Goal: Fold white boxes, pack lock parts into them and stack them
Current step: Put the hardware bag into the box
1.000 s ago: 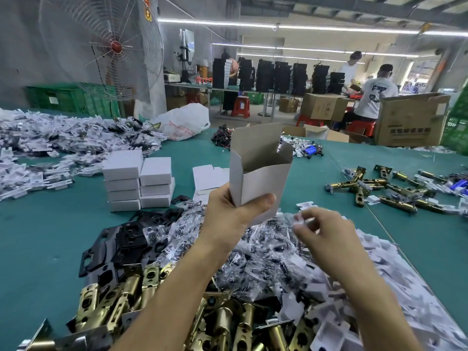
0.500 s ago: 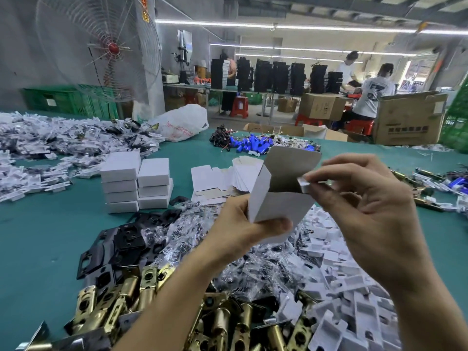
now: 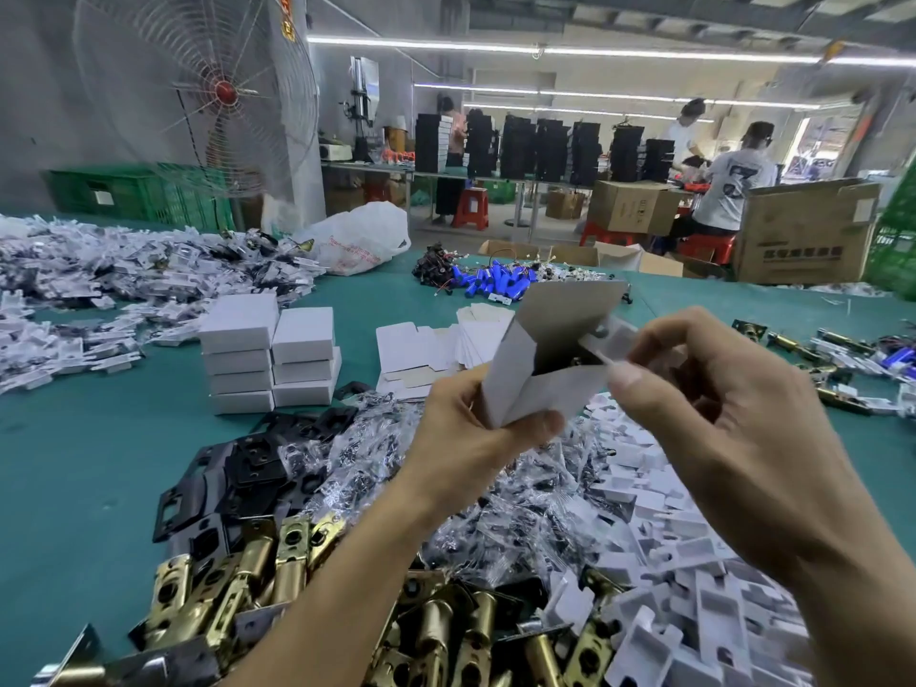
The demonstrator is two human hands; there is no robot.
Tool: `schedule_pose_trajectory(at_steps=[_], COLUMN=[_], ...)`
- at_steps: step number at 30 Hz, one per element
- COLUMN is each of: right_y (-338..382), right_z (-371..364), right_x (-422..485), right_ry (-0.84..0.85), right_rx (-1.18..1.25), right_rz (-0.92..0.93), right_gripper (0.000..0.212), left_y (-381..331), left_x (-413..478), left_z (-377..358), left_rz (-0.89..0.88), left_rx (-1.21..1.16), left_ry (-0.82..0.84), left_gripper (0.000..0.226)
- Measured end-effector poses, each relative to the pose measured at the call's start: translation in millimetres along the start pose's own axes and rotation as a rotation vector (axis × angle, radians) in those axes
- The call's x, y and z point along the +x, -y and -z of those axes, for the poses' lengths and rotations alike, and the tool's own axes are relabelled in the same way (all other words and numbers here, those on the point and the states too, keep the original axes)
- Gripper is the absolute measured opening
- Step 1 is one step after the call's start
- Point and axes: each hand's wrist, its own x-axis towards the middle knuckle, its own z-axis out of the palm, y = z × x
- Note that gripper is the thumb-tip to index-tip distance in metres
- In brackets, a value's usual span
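— Left grip (image 3: 476,438): what has it?
— It clasps the lower end of an open white box (image 3: 540,384), held up above the bench (image 3: 74,463), lid flap raised.
— And the right grip (image 3: 718,423)?
— It pinches a white plastic part (image 3: 612,339) at the box's mouth. What lies deeper inside I cannot tell.
— Finished ones?
— Seven closed white boxes (image 3: 270,359) on the bench to the left: one stack of four, one of three, touching, with flat box blanks (image 3: 421,349) just beside them.
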Motion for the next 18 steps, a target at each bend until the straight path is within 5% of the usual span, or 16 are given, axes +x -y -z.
schedule_pose_trajectory(at_steps=[8, 15, 18], right_y=[16, 22, 17], right_z=[6, 2, 3], right_x=[-3, -7, -5], right_ry=[-0.158, -0.113, -0.221], right_rx=[-0.060, 0.024, 0.023], right_rz=[0.133, 0.178, 0.174], right_gripper=[0.023, 0.035, 0.023], left_y=[2, 4, 7], left_x=[0, -1, 0], left_z=[-4, -4, -2], left_rz=[-0.194, -0.137, -0.100], left_rx=[0.034, 0.100, 0.194], left_ry=[-0.202, -0.281, -0.288], left_gripper=[0.033, 0.034, 0.025])
